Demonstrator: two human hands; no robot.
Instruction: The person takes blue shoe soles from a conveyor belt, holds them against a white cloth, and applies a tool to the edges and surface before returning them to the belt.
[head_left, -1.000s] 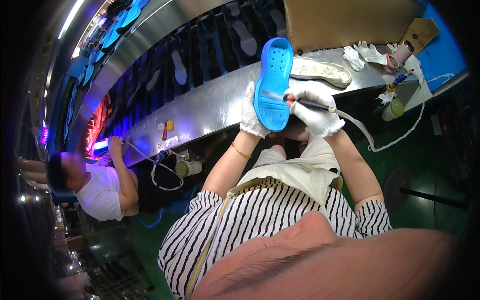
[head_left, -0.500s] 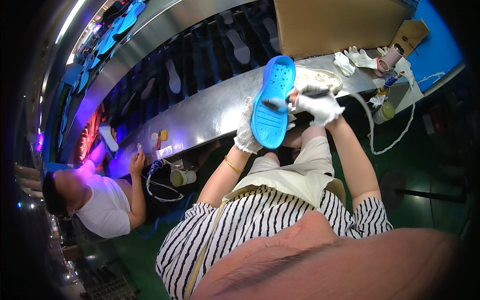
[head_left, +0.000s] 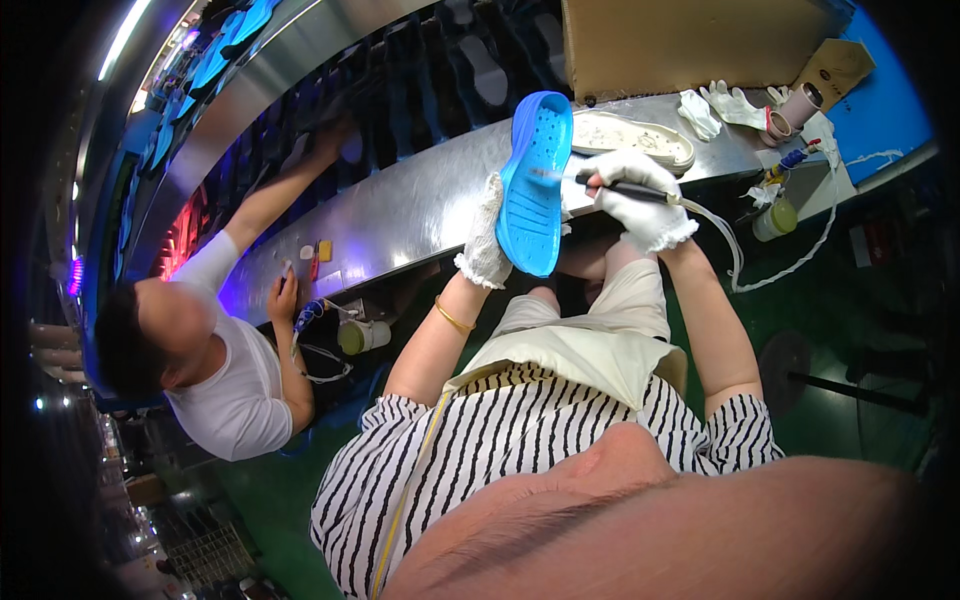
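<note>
Blue moulded rubber shoe sole [head_left: 535, 185]: held upright above the lap, tread facing the wearer, gripped at its edge by the white-gloved left hand [head_left: 485, 235]. White-gloved right hand [head_left: 635, 195] clasps a dark hose-fed pen-like tool [head_left: 610, 185], tip on the sole's upper part. Work appears under way; extent covered unclear.

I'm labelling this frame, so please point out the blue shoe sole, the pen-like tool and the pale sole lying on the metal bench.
blue shoe sole [head_left: 533, 190], head view, middle of its tread.
pen-like tool [head_left: 640, 190], head view, dark shaft.
pale sole [head_left: 630, 137], head view, its upper face.
</note>
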